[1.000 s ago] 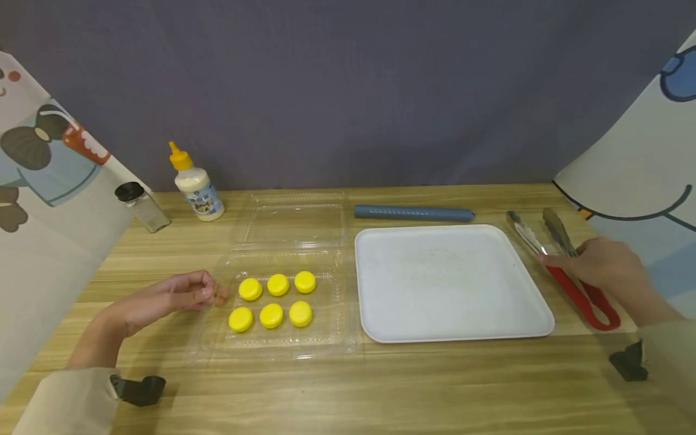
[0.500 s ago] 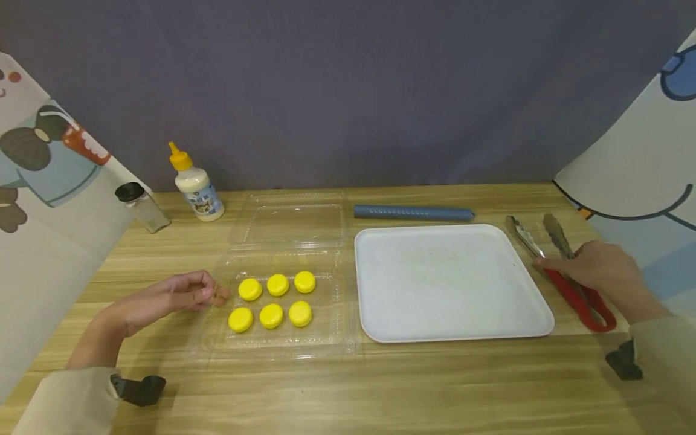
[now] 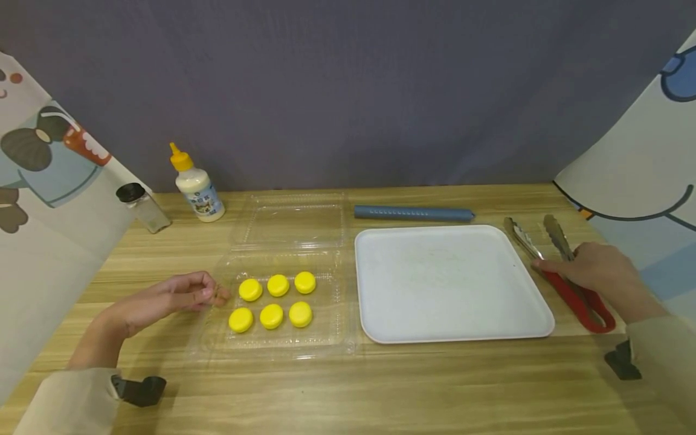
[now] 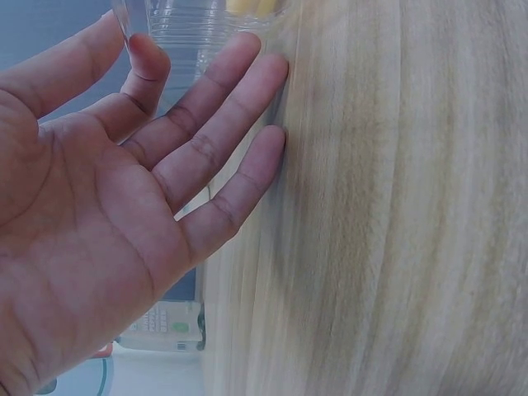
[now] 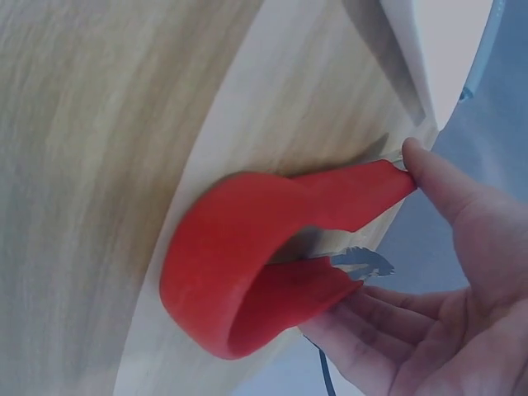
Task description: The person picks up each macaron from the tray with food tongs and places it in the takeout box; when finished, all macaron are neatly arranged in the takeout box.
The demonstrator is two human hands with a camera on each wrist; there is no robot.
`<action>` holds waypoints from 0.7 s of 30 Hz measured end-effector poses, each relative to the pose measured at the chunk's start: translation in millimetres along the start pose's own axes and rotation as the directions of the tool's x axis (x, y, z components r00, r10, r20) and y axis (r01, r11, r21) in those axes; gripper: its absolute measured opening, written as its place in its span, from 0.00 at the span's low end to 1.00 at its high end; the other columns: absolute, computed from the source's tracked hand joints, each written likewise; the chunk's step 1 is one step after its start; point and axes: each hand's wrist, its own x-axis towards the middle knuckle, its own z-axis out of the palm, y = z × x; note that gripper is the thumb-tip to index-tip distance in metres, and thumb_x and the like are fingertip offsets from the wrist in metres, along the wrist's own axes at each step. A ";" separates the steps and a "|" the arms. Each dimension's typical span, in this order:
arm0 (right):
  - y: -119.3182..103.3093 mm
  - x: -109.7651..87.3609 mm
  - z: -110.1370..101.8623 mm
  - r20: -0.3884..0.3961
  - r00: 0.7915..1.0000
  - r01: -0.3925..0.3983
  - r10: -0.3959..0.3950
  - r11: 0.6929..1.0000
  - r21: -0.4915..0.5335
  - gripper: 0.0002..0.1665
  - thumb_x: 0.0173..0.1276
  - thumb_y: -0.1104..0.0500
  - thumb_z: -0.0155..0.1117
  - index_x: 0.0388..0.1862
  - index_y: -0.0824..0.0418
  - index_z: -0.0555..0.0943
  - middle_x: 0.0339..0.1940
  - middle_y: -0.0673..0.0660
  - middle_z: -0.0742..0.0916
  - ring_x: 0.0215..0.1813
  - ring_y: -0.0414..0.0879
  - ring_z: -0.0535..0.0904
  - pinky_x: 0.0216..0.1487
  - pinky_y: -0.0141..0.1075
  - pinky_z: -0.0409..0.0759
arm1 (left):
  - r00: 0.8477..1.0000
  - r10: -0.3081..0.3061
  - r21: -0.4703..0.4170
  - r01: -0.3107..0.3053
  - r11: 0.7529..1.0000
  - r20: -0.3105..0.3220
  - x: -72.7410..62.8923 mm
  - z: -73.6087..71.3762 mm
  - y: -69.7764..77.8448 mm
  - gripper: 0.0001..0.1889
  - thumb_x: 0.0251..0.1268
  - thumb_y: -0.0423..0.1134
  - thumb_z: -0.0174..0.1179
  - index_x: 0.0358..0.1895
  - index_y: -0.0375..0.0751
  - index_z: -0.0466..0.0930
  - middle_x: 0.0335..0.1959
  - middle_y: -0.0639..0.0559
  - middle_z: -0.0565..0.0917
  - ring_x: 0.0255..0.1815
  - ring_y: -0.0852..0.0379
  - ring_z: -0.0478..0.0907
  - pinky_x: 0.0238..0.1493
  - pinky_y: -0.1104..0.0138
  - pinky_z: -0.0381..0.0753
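Observation:
My left hand pinches the left rim of a clear plastic clamshell box between thumb and index finger. Its other fingers stretch out above the wood in the left wrist view. The box lies unfolded, lid to the back, with several round yellow pieces like macarons in two rows in its base. At the right, my right hand grips red-handled metal tongs, thumb on one arm and fingers on the other. The tongs' tips stand apart and point away from me. In the right wrist view the red handle shows as a bent loop.
A white tray lies between the box and the tongs. Behind it is a blue-grey ridged bar. A yellow-capped squeeze bottle and a black-lidded shaker stand at the back left. A dark cloth backdrop closes off the rear.
My right hand and the tongs have shifted slightly left and toward me, and the tongs' tips have moved a little nearer. The left hand stays put at the box rim.

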 end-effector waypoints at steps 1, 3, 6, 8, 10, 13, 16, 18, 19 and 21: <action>0.6 0.3 0.3 -0.011 1.000 0.005 -0.005 1.000 -0.001 0.59 0.64 0.22 0.57 0.41 0.85 0.73 0.26 0.66 0.81 0.28 0.56 0.78 0.25 0.44 0.78 | 1.000 0.001 0.000 -0.001 1.000 0.000 0.0 0.1 0.0 0.12 0.83 0.39 0.45 0.55 0.32 0.68 0.57 0.41 0.76 0.58 0.61 0.76 0.57 0.72 0.78; 1.7 1.2 0.8 -0.031 0.999 0.013 -0.013 1.000 -0.005 0.65 0.64 0.23 0.58 0.50 0.91 0.67 0.29 0.71 0.82 0.30 0.60 0.80 0.26 0.47 0.80 | 1.000 0.003 0.001 -0.003 1.000 0.000 -0.2 0.2 -0.1 0.12 0.83 0.39 0.45 0.54 0.31 0.68 0.58 0.41 0.76 0.58 0.61 0.76 0.57 0.72 0.78; 2.2 2.5 1.6 -0.051 0.999 0.019 -0.020 1.000 -0.011 0.68 0.63 0.22 0.59 0.54 0.93 0.64 0.32 0.76 0.82 0.31 0.62 0.81 0.27 0.50 0.81 | 1.000 0.005 0.001 -0.005 1.000 -0.002 -0.5 0.5 -0.5 0.12 0.83 0.39 0.45 0.54 0.31 0.68 0.58 0.41 0.76 0.59 0.61 0.77 0.57 0.72 0.78; 2.4 3.1 1.5 -0.051 0.998 0.021 -0.022 1.000 -0.015 0.69 0.63 0.22 0.59 0.55 0.93 0.64 0.34 0.77 0.82 0.31 0.62 0.81 0.28 0.50 0.81 | 1.000 0.006 0.003 -0.006 1.000 -0.004 -0.7 0.7 -0.9 0.12 0.83 0.39 0.45 0.54 0.31 0.68 0.57 0.41 0.76 0.59 0.61 0.77 0.57 0.72 0.78; 2.5 3.7 1.3 -0.046 0.999 0.025 -0.026 1.000 -0.019 0.69 0.63 0.22 0.59 0.55 0.93 0.63 0.36 0.79 0.81 0.32 0.63 0.81 0.29 0.51 0.81 | 1.000 0.006 0.002 -0.006 1.000 -0.006 -0.8 0.8 -1.1 0.12 0.83 0.39 0.45 0.54 0.31 0.68 0.57 0.41 0.76 0.58 0.62 0.77 0.56 0.72 0.78; 2.7 3.1 0.8 -0.042 0.999 0.028 -0.029 0.999 -0.028 0.69 0.63 0.22 0.59 0.56 0.93 0.63 0.38 0.81 0.81 0.33 0.64 0.82 0.29 0.52 0.81 | 1.000 0.009 -0.001 -0.009 1.000 -0.007 -1.0 0.8 -0.8 0.12 0.83 0.39 0.45 0.54 0.32 0.68 0.57 0.41 0.76 0.59 0.62 0.77 0.56 0.72 0.78; 4.1 2.5 0.8 -0.039 0.999 0.033 -0.035 0.999 -0.034 0.69 0.64 0.22 0.58 0.57 0.93 0.61 0.38 0.81 0.81 0.32 0.63 0.82 0.29 0.52 0.81 | 1.000 0.012 -0.002 -0.012 1.000 -0.006 -0.9 0.8 -0.2 0.12 0.83 0.39 0.45 0.54 0.32 0.68 0.57 0.41 0.76 0.59 0.62 0.77 0.57 0.72 0.78; 4.2 1.7 0.4 -0.032 0.999 0.037 -0.038 0.999 -0.036 0.69 0.64 0.23 0.58 0.58 0.93 0.61 0.39 0.81 0.81 0.32 0.64 0.82 0.29 0.52 0.81 | 1.000 0.011 -0.001 -0.011 1.000 -0.006 -0.9 0.9 0.2 0.12 0.83 0.39 0.45 0.54 0.32 0.68 0.56 0.41 0.76 0.59 0.62 0.77 0.57 0.72 0.78; 4.0 1.3 0.3 -0.027 0.999 0.038 -0.039 0.999 -0.036 0.69 0.64 0.23 0.58 0.58 0.93 0.60 0.39 0.82 0.81 0.33 0.65 0.82 0.29 0.52 0.81 | 1.000 0.010 0.000 -0.010 1.000 -0.006 -0.8 0.9 0.2 0.12 0.83 0.39 0.45 0.54 0.32 0.68 0.56 0.41 0.76 0.59 0.62 0.77 0.56 0.72 0.78; 3.6 0.6 0.1 -0.020 0.999 0.044 -0.045 0.998 -0.043 0.69 0.65 0.23 0.57 0.59 0.93 0.59 0.41 0.83 0.80 0.35 0.68 0.82 0.30 0.54 0.81 | 1.000 0.008 -0.001 -0.008 1.000 -0.006 -0.6 1.0 0.2 0.12 0.83 0.39 0.45 0.54 0.32 0.67 0.56 0.41 0.76 0.59 0.62 0.77 0.57 0.72 0.78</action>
